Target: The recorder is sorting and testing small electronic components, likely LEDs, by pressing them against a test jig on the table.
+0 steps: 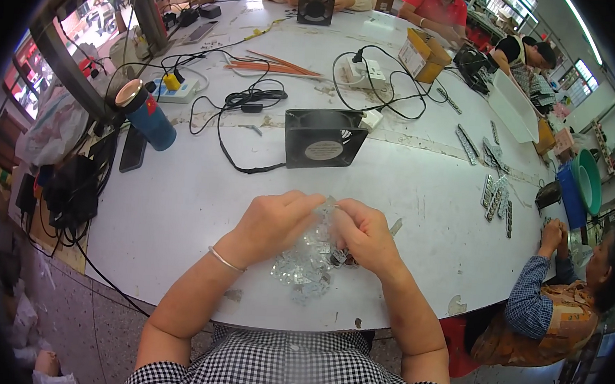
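Observation:
My left hand [277, 222] and my right hand [368, 236] meet above the near part of the white table. Their closed fingertips pinch a small, thin, shiny grey-clear piece [330, 201], its kind too small to tell. Just below them, between my forearms, lies a heap of glossy clear and silvery flat pieces [299, 265]; some darker bits [342, 256] show beside my right hand, partly covered by it. Straight ahead of my hands a black square cooling fan [325, 138] stands upright on the table, its cable running off to the left.
At left stand a blue tumbler [150, 119], a dark phone [133, 151] and a power strip [180, 89]. Black cables [257, 94] and orange strips [280, 67] lie farther back. Metal strips [494, 196] lie at right. A person in checked sleeves [533, 304] sits at the right edge; others work beyond.

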Demonstrator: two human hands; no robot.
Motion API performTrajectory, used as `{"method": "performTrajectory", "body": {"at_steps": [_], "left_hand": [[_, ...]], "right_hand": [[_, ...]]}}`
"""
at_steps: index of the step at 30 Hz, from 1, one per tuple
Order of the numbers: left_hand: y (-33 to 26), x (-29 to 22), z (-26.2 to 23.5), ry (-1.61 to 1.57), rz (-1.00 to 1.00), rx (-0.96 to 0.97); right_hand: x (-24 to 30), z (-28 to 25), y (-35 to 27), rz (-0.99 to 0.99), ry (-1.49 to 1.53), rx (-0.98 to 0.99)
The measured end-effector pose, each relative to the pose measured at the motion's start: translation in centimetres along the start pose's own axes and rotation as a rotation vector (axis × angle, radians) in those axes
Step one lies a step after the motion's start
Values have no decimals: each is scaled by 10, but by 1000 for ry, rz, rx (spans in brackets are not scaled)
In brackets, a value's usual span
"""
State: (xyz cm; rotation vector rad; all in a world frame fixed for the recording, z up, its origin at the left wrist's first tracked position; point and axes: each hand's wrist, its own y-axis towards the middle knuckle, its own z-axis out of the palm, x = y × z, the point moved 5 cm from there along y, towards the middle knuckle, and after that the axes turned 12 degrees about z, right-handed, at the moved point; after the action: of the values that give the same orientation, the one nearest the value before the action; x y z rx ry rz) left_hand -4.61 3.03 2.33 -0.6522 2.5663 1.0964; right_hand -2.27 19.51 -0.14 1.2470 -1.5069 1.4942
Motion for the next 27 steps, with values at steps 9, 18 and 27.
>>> {"method": "performTrajectory", "body": {"at_steps": [9,18,27], "left_hand": [[1,-3,1,122,156,24],[3,-4,1,154,209,-4],[6,-10,3,88,137,-161]], "right_hand": [[0,2,-1,-9,-17,-12],[1,2,2,-132,-80,-50],[0,-1,4,-164,36,-121]]}}
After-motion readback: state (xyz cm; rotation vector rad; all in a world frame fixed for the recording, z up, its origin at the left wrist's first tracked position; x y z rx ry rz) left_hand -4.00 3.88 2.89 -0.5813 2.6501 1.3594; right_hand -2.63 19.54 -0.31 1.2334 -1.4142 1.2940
